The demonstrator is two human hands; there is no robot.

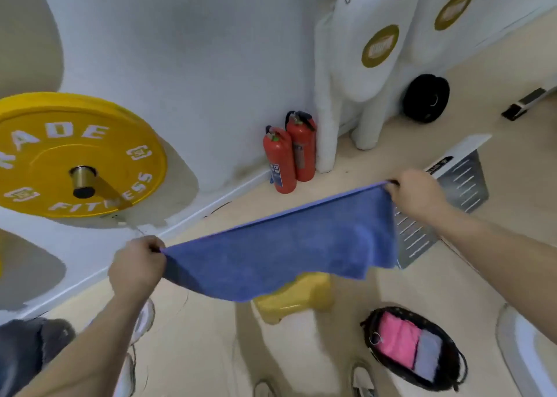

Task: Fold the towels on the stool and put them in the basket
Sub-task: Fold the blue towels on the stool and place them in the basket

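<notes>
Blue towel (280, 246) hangs spread in the air between both hands: the left hand (135, 264) pinches one top corner, the right hand (419, 197) grips the other. Below its lower edge the yellow stool (297, 301) stands on the floor (211, 342); near it, the dark basket (365, 333) holds a pink towel (394, 342) and what looks like a pale grey towel (428, 357). Two fire extinguishers (278, 161) stand at the floor's far edge.
</notes>
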